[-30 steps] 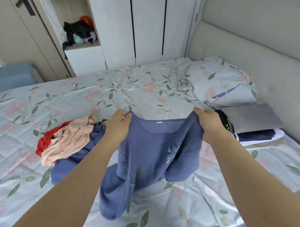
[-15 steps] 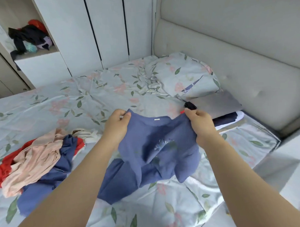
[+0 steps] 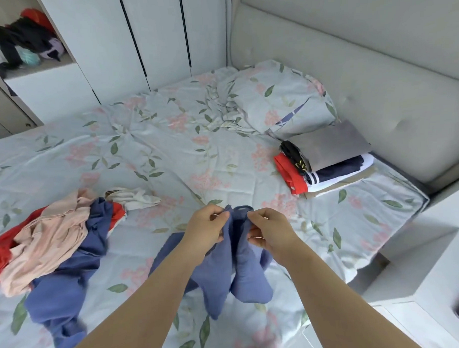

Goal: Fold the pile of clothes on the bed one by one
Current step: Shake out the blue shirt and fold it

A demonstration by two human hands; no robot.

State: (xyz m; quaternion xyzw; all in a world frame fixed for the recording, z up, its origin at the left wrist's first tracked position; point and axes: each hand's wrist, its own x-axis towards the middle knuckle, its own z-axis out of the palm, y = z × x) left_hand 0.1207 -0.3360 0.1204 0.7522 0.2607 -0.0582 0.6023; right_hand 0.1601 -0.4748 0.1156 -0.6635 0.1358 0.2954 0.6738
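A blue shirt [image 3: 237, 267] hangs bunched between my two hands above the bed, its lower part drooping onto the sheet. My left hand [image 3: 205, 225] pinches its top edge on one side and my right hand [image 3: 269, 231] pinches the other side, the two hands close together. To the left lies the unfolded pile [image 3: 51, 242]: a peach garment, red cloth, blue cloth and a white piece. A stack of folded clothes [image 3: 326, 157], grey on top, sits at the right near the headboard.
The bed [image 3: 170, 150] has a pale floral sheet and a matching pillow [image 3: 280, 99] by the padded headboard [image 3: 375, 72]. White wardrobe doors stand behind, with an open shelf [image 3: 34, 63] holding dark clothes. A white bedside unit [image 3: 422, 284] is at the lower right.
My hands have come together, so the shirt that was spread wide by its shoulders now hangs bunched. The view has swung right and the folded stack shows fully.
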